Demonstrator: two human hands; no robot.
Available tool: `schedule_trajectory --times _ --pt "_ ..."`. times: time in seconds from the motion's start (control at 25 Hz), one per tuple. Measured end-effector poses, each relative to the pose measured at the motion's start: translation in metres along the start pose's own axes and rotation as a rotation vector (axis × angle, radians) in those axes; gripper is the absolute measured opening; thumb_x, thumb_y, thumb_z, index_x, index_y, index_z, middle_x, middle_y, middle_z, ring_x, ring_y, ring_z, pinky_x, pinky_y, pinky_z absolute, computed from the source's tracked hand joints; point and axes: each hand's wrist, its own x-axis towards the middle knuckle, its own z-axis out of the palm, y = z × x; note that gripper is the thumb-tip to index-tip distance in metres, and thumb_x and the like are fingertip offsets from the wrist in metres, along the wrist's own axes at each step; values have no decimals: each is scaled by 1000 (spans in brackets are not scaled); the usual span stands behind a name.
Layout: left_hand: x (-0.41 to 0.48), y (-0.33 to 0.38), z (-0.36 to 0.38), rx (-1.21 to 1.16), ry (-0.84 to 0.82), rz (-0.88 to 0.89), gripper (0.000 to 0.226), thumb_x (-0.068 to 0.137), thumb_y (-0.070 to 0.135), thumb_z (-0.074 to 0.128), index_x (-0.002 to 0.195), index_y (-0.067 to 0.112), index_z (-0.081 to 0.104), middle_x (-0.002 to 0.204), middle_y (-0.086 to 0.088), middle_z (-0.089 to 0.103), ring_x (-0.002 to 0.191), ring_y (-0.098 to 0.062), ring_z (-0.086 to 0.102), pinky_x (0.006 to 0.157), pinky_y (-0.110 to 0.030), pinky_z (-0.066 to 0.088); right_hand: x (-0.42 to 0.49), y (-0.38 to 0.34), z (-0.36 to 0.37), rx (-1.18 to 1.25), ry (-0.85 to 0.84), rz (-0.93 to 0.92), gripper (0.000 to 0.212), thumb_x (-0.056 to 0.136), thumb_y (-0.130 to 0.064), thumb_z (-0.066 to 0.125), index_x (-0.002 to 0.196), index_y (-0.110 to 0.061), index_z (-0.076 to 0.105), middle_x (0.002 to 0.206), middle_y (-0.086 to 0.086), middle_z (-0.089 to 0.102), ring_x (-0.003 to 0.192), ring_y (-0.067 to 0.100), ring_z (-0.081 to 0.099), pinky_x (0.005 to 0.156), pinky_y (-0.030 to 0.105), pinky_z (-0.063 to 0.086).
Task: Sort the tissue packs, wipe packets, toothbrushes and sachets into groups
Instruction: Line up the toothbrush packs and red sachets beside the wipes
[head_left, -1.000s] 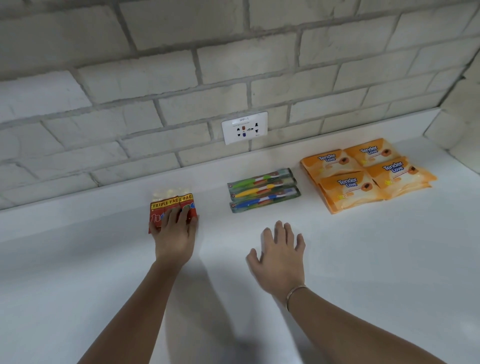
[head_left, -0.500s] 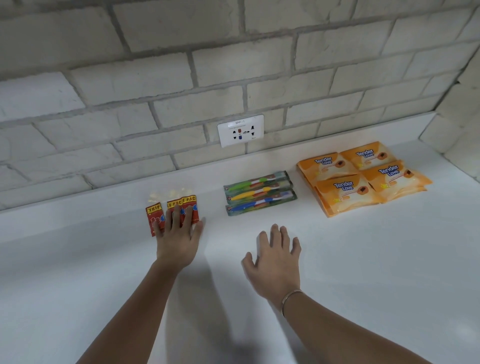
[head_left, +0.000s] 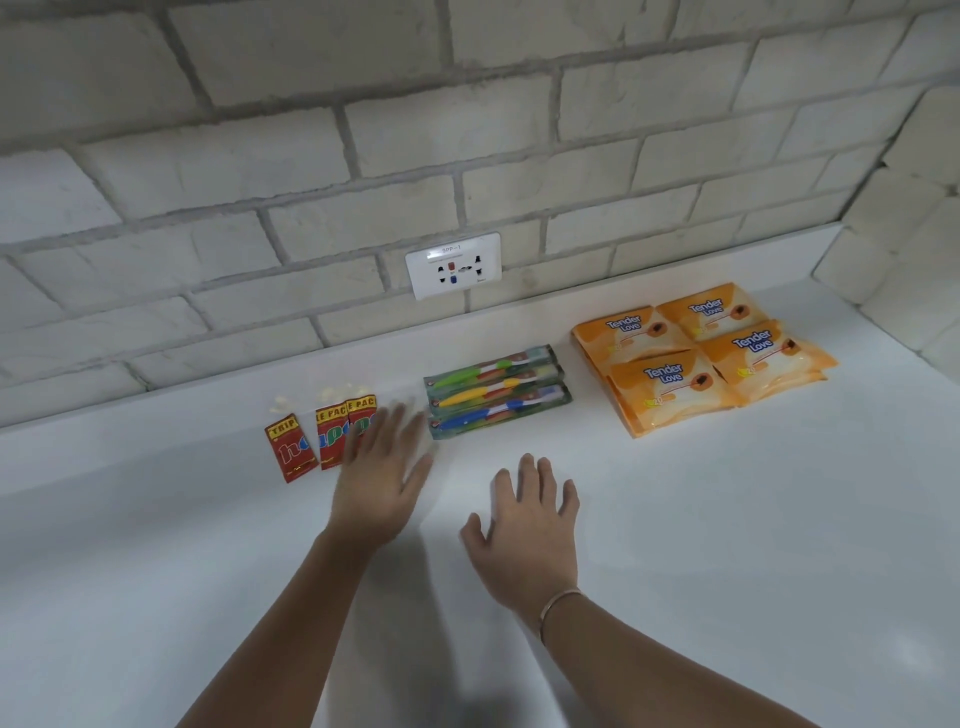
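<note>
Covering part of the rightmost of three red sachets (head_left: 291, 448) at centre-left, the L hand (head_left: 382, 467) is open, fingers blurred; touching or not, I cannot tell. R hand (head_left: 524, 525) lies flat w/ straight fingers on the white counter (head_left: 727, 545). Toothbrushes (head_left: 498, 392) sit centre; orange wipe packets (head_left: 701, 353) upper right, overlapped, lower ones half hidden.

White counter (head_left: 727, 519): red sachets (head_left: 291, 447) partly behind a blurred left hand (head_left: 382, 488), packaged toothbrushes (head_left: 496, 395), orange wipe packets (head_left: 696, 358), flat right hand (head_left: 530, 535).

Both forearms bare, entering from the lower edge of the frame. One thin, pale metal bracelet (head_left: 560, 603) at the wrist behind the right grip (head_left: 524, 525).
</note>
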Motion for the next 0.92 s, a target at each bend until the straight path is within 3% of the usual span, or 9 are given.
schedule_trajectory --times 0.12,0.28,0.44,0.64,0.76,0.84,0.92 --pt "10 27 9 92 -85 182 65 105 60 12 164 33 5 173 9 -1 156 -9 -16 126 -41 -13 0 0 1 3 28 10 79 91 -62 17 153 -21 42 169 17 25 158 39 15 123 65 10" --pt "18 33 10 91 -147 186 69 102 62 7 163 32 0 171 11 -8 155 -7 -18 126 -39 -14 2 2 2 -19 -3 16 84 90 -66 10 156 -23 39 170 16 22 158 40 13 123 64 6" --pt "18 36 7 100 -163 190 73 99 65 3 164 31 -1 171 11 -9 156 -7 -16 127 -39 -15 3 0 2 -7 20 25 82 90 -66 15 145 -21 56 161 18 40 152 43 32 119 68 24" --pt "18 40 5 118 -185 213 76 96 68 -2 163 32 -6 170 12 -13 156 -8 -16 127 -42 -13 3 1 2 -22 11 20 90 86 -67 5 154 -22 44 168 16 27 157 42 18 123 68 13" --pt "19 38 5 117 -190 203 74 99 67 4 163 31 -10 168 13 -18 156 -9 -18 127 -43 -12 3 1 0 -7 38 30 86 88 -66 12 149 -21 51 164 18 36 154 43 27 121 68 21" --pt "19 38 5 109 -196 202 75 97 68 2 162 32 -10 167 14 -21 156 -10 -19 127 -44 -12 3 1 3 -23 -5 27 88 87 -67 9 153 -22 45 167 17 29 156 41 20 122 67 15" --pt "19 38 5 90 -198 195 78 93 73 -3 162 35 -12 166 15 -24 154 -13 -25 127 -47 -13 3 1 3 -16 18 35 83 89 -66 16 148 -21 53 162 18 39 153 42 30 120 68 23"
